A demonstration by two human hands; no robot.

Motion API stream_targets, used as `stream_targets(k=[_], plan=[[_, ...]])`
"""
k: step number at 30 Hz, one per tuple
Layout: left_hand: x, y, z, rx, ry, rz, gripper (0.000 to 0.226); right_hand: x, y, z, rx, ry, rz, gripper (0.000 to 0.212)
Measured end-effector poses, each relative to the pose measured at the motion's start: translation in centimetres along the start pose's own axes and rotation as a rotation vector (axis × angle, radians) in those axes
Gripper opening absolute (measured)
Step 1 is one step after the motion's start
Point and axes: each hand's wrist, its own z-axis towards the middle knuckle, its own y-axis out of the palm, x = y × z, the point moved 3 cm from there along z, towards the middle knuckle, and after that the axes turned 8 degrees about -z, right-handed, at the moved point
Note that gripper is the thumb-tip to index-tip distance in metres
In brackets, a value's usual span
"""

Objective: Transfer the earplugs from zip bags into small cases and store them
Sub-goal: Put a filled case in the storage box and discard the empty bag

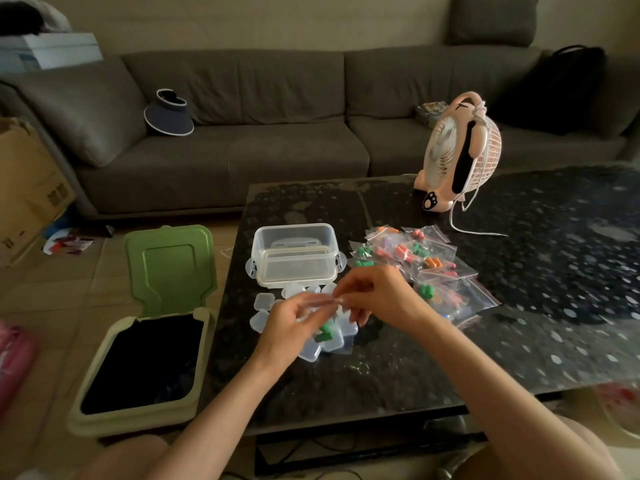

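Your two forearms are stretching out over the near edge of the table (519, 323). Your left hand (287, 320) and right hand (377, 299) are each pinching the top edge of one clear zip bag (322, 302), fingers curled on it, and holding it just above the tabletop. Green earplugs (325, 332) are sitting at the bottom of that bag. Small cases (263, 302), clear and closed as far as visible, are lying clustered right under and left of your hands. A clear storage box (294, 258) is standing open just beyond them, with its lid apparently inside. A pile of filled zip bags (419, 258) is lying to the right with orange, pink, green and purple plugs. A pink fan (457, 150) is standing at the far edge. A green bin (149, 341) is standing open on the floor to the left. A grey sofa (242, 150) is running behind, with a visor hat (169, 114) on it.
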Motion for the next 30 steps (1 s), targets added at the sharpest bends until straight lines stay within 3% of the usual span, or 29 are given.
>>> stream_targets(k=[2,13,21,30], plan=[[-0.6,-0.4,-0.5,0.030,-0.029,-0.034,0.010,0.6,1.0,-0.6,-0.004,0.032,0.042,0.007],[-1.5,-1.6,0.1,0.039,-0.141,-0.061,0.010,1.2,1.3,-0.4,-0.136,0.037,0.040,0.017],[-1.9,-1.6,0.7,0.109,-0.197,-0.065,0.026,1.0,1.6,0.1,-0.147,-0.095,-0.037,0.021],[-2.1,-2.0,0.3,0.032,-0.185,-0.012,0.038,0.7,2.3,-0.1,-0.268,-0.128,-0.032,0.023]])
